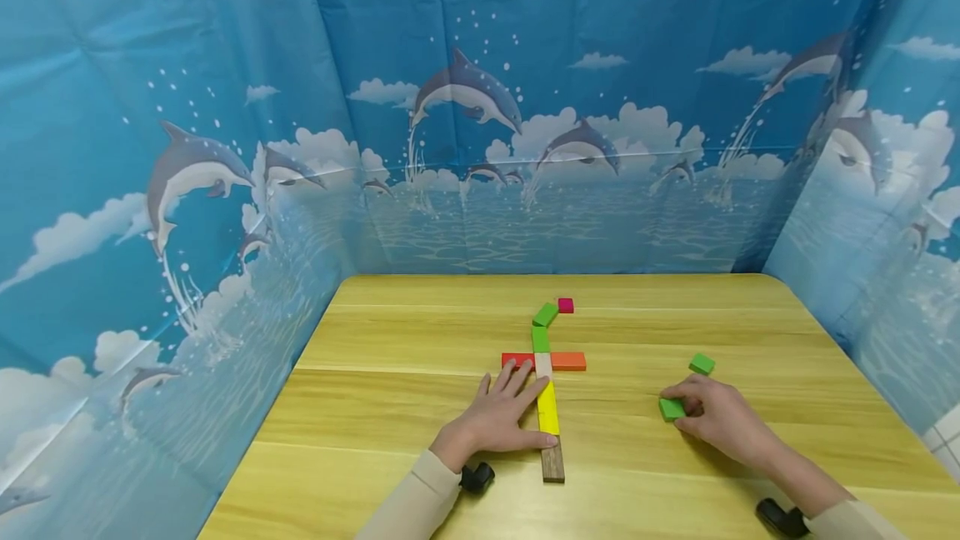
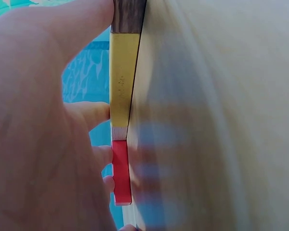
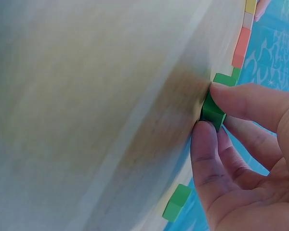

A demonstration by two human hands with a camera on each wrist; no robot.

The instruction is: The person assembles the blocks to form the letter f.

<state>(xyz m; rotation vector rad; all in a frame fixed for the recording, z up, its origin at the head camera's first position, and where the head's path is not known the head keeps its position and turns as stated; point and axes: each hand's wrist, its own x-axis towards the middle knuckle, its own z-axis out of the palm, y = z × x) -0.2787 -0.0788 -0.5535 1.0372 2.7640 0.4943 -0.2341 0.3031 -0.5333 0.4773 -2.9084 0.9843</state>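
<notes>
My left hand (image 1: 498,417) lies spread over a row of flat blocks, its fingers straight. Under or beside its fingertips are a red block (image 2: 121,172), a pale block (image 1: 543,365) and a yellow block (image 1: 549,409); the thumb rests by a dark brown block (image 1: 552,465). An orange block (image 1: 567,362) extends right from the pale one. Two green blocks (image 1: 541,339) continue the row away from me, ending beside a small magenta block (image 1: 566,305). Off to the right, my right hand (image 1: 722,423) pinches a green block (image 3: 214,108) between thumb and fingers, low at the tabletop.
Another green block (image 1: 702,364) lies just beyond my right hand. The wooden table (image 1: 390,323) is bordered by a blue dolphin-print curtain (image 1: 480,215) at the back and sides. Black wrist cameras (image 1: 477,478) sit near both sleeves.
</notes>
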